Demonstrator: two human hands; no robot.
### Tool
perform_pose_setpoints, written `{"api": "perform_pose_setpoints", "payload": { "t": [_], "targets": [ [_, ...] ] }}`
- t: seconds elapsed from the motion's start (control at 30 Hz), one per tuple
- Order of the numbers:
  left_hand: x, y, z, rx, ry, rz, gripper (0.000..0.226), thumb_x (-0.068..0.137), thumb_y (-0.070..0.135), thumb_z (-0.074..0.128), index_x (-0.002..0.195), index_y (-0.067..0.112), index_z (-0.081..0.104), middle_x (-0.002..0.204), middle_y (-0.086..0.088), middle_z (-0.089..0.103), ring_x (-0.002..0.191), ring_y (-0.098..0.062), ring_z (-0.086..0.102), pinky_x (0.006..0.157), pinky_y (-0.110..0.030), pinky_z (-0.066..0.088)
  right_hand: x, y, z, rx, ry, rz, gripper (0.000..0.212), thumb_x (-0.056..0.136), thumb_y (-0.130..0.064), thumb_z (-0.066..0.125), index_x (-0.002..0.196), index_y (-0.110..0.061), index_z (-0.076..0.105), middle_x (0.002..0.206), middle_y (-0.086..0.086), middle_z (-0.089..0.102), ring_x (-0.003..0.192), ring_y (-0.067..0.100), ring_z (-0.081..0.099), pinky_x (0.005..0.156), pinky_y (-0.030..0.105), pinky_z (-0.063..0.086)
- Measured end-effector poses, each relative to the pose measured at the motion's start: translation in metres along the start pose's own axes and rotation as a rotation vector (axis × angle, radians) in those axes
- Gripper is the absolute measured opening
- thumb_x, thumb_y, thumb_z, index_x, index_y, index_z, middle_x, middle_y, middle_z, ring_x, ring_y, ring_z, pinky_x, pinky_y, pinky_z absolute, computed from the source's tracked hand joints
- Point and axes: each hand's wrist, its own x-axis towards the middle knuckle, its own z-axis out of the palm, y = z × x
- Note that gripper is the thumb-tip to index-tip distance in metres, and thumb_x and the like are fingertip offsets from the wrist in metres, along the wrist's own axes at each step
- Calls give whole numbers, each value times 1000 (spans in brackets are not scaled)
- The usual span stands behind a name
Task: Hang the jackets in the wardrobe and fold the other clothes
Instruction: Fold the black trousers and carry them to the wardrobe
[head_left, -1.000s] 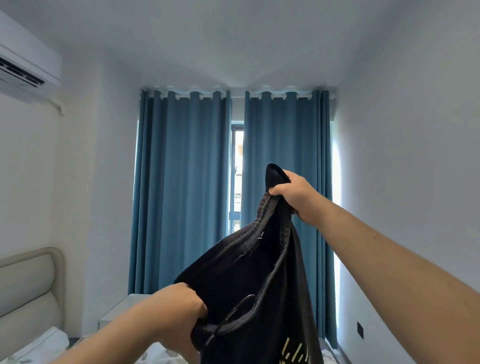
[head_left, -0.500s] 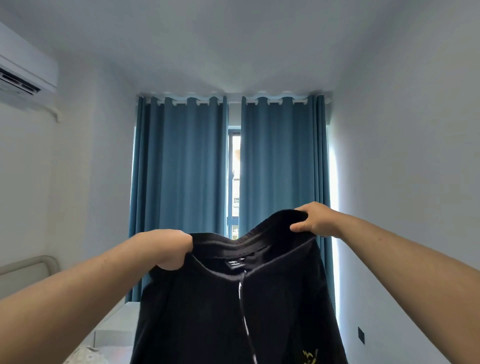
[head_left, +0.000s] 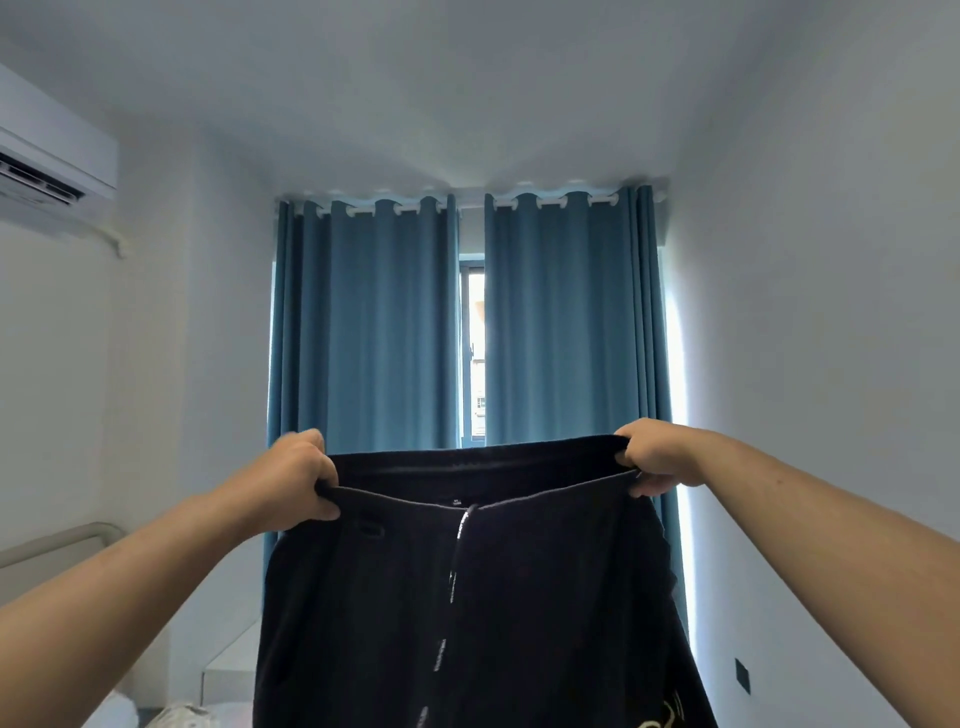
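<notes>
Gripping the black trousers (head_left: 483, 613) by the waistband, left hand (head_left: 298, 480) at nine o'clock, right hand (head_left: 657, 457) at three. Fingers curled tight round the fabric. Blue curtains (head_left: 363, 332) behind.

**Inspector:** Hands, compared with a second ago?

**Observer:** The left hand (head_left: 293, 480) is up from its low position near the body. The right hand (head_left: 660, 457) is down from its high point. Both are now level and wider apart.

**Inspector:** The garment?

**Observer:** The black trousers (head_left: 519, 597) no longer hang bunched on a slant. The waistband (head_left: 478, 460) is now taut and straight between the two grips. The drawstring (head_left: 452, 577) now shows down the centre.
</notes>
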Motion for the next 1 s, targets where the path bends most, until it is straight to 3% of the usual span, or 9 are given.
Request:
{"api": "perform_pose_setpoints", "payload": {
  "t": [0.1, 0.17, 0.23, 0.33, 0.43, 0.53, 0.7, 0.87, 1.0],
  "targets": [
    [-1, -1, -4, 201, 21, 23, 19, 76, 49, 74, 86, 33, 74, 109, 26, 39, 109, -7, 43, 89, -27, 38, 2, 2, 2, 98, -45, 14, 44, 90, 8, 33, 98, -14, 70, 87, 9, 67, 64, 17, 64, 51, 23, 51],
    [-2, -3, -10, -4, -116, -74, 11, 79, 34, 72, 76, 26, 65, 95, 16, 57, 87, -9, 58, 73, -28, 48, 4, 5, 3, 203, -53, 27, 48, 83, 12, 28, 98, -8, 68, 77, 9, 59, 53, 13, 52, 45, 22, 41],
    [-5, -3, -10, -167, -234, -182, 14, 80, 20, 68, 73, 17, 57, 72, 1, 60, 58, -13, 60, 53, -28, 50, 6, 4, 4, 344, -74, 47, 37, 79, 12, 27, 86, -4, 59, 69, 7, 49, 48, 12, 41, 46, 22, 31],
    [-11, -9, -1, -173, -318, -223, 19, 79, 17, 70, 70, 18, 53, 62, 4, 55, 51, -10, 53, 46, -21, 41, 6, -1, 5, 511, -176, 4, 15, 85, 1, 41, 79, -11, 47, 74, 4, 43, 54, 12, 37, 51, 23, 28],
    [-16, -16, 12, -298, -275, -248, 24, 76, 15, 76, 67, 17, 54, 59, 5, 54, 54, -9, 51, 48, -19, 39, 4, -4, 3, 402, -274, -139, 9, 88, -7, 65, 94, -10, 60, 82, 2, 58, 67, 13, 50, 57, 22, 41],
    [-19, -23, 18, -540, -134, -320, 21, 75, 13, 80, 69, 11, 60, 56, 4, 58, 56, -10, 57, 50, -18, 42, 7, 0, 7, 222, -129, -227, 33, 79, -7, 79, 108, -10, 63, 90, 6, 66, 79, 18, 62, 66, 27, 51],
    [-23, -28, 17, -991, -31, -398, 11, 87, 7, 72, 85, -1, 65, 72, -12, 69, 64, -17, 69, 60, -29, 55, 13, 8, 10, 197, 152, -347, 6, 83, -15, 78, 86, -15, 73, 77, 0, 74, 68, 12, 71, 57, 18, 51],
    [-16, -19, 14, -1113, 34, -426, 30, 85, -7, 70, 108, 9, 61, 96, -20, 67, 85, -30, 67, 71, -34, 54, 12, 7, 11, -111, 216, -352, 6, 86, -23, 74, 80, -24, 75, 78, -5, 74, 78, 13, 71, 74, 31, 57],
    [-16, -17, 7, -1038, -101, -488, 13, 85, -5, 70, 98, -3, 68, 83, -19, 74, 78, -31, 72, 64, -32, 53, 9, 7, 12, -90, 228, -363, 7, 89, -24, 72, 84, -28, 76, 81, -8, 75, 85, 13, 70, 84, 32, 53]
  ]
}}
